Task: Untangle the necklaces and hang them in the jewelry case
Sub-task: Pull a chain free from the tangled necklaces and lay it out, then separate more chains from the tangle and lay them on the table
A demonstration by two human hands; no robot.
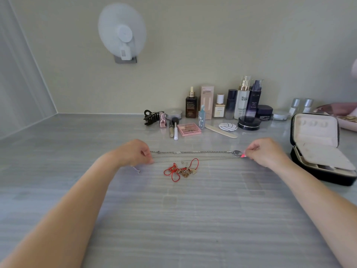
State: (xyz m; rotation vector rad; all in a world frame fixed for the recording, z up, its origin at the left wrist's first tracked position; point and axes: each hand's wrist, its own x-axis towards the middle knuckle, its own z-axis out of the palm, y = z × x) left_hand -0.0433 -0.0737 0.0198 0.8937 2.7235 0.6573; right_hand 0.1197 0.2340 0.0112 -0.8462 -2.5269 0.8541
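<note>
**Q:** Can you read any of the labels back there?

**Me:** Barely. The tall white bottle point(242, 101) at the far side has a big "H" and some small print under it that's too blurry. The dark bottle point(254, 99) just right of it says something like "LIFT" halfway down, I think. The pink box point(207, 101) has a line of text near the top that I can't make out. Everything else is mush.

**Q:** And your hands?

**Me:** Both arms are stretched out over the grey table point(173, 219), hands well apart and at about the same depth. My left hand point(135, 152) is curled nearly closed, thumb and fingertips pinched on one end of the silver chain point(193, 152). A short loose bit of chain dangles near my left wrist. My right hand point(267, 151) is pinched the same way on the other end, right by a round silver pendant point(237, 152) and a small pink-red bit. The chain runs taut and straight between them, with thinner strands just below it.

**Q:** Where's the rest of the tangle?

**Me:** On the table just nearer than the chain, roughly centred: a red cord point(174, 171) looped up with a gold chain point(185, 172). The case point(316, 149) sits open to the right, near my right hand but not touching it.
</note>
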